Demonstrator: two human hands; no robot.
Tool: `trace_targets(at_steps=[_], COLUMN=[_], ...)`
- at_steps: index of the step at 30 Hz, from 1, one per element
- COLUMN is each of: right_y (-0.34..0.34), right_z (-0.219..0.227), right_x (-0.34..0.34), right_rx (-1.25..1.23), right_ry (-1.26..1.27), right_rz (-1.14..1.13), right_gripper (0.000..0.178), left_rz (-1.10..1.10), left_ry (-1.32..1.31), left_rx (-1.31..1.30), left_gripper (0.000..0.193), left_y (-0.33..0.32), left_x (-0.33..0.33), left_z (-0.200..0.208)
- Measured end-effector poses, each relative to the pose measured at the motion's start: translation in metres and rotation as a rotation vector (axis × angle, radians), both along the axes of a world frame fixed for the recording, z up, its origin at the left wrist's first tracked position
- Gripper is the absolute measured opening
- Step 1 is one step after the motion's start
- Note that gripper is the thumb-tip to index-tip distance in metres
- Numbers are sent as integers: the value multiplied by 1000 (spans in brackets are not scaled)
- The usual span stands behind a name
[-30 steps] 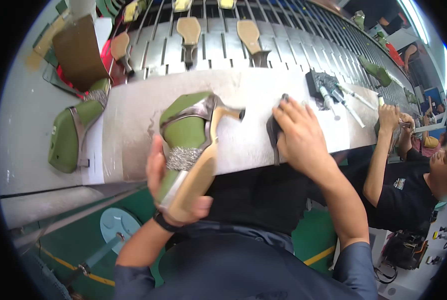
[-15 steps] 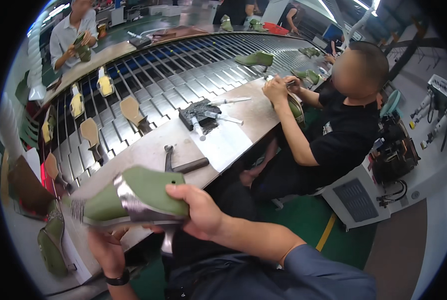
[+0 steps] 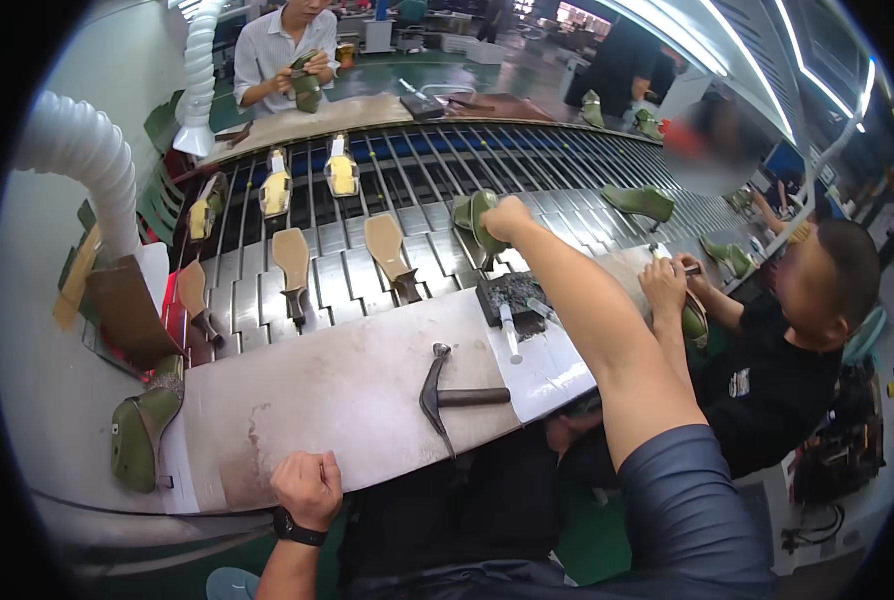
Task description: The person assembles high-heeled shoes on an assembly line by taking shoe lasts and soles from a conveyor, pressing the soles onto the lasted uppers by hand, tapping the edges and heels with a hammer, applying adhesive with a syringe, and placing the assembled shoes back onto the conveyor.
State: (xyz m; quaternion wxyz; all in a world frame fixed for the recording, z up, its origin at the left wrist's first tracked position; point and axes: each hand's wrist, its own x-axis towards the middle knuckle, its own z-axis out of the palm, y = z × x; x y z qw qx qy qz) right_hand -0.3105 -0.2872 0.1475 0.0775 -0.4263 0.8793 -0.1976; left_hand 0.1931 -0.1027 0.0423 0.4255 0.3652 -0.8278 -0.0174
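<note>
My right arm reaches across the bench, and my right hand (image 3: 507, 219) grips a green heeled shoe (image 3: 479, 232) over the slatted metal conveyor (image 3: 347, 300). Its fingers are partly hidden behind the hand. At the near edge of the bench (image 3: 307, 380), my left hand (image 3: 308, 488) is curled into a fist with nothing seen in it. A shoemaker's hammer (image 3: 472, 397) with a dark handle lies between my arms. Another green heeled shoe (image 3: 139, 440) stands at the bench's left end.
Tan soles with heels (image 3: 290, 258) and clear-wrapped yellow pieces (image 3: 342, 175) line the conveyor. A black block (image 3: 512, 298) with syringe-like tubes (image 3: 510, 335) lies under my right forearm. A co-worker (image 3: 787, 330) sits close on the right; another person (image 3: 287, 60) stands across.
My right hand has carried the green shoe from in front of me out to the conveyor. The left hand has let go of it and closed at the bench edge. The view has shifted.
</note>
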Motion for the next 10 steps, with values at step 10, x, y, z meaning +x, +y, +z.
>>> trace_targets(at_steps=[10], right_y=[84], right_z=[4], right_x=[102], right_rx=[-703], right_ry=[-595], right_rz=[590], right_gripper=[40], left_rz=[108], left_ry=[-22], left_rx=[45], left_gripper=[25], left_y=[4], left_x=[11], left_z=[-15])
